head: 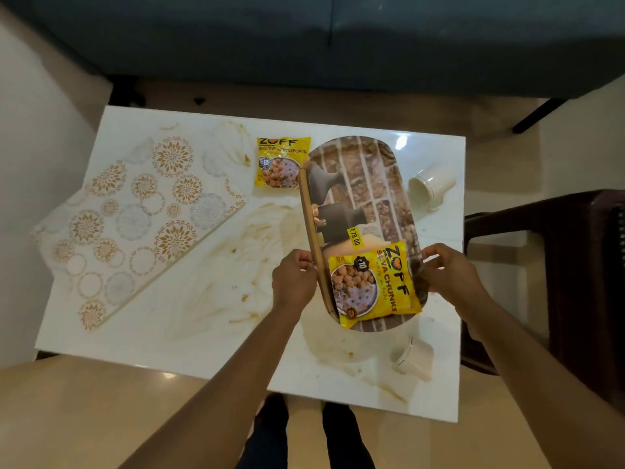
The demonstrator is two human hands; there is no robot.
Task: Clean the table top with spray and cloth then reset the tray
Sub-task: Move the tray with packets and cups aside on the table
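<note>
A white bench (176, 333), smeared with brown stains, stands before a dark sofa (304, 38); a person grips a tray over it.

The oval printed tray (368, 184) tilts, its left edge raised, between both hands: the left hand (293, 279) curls round its left rim, the right hand (448, 272) round its right rim. A yellow soya chunks packet (373, 282) lies on the tray's near end, between the hands. A second packet (281, 162), a patterned cloth (128, 218) and two tipped paper cups (431, 184) (414, 357) lie on the bench.

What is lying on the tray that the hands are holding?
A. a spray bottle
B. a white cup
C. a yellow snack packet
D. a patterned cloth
C: a yellow snack packet lies on the tray, which the left hand and right hand hold by its edges.
</note>
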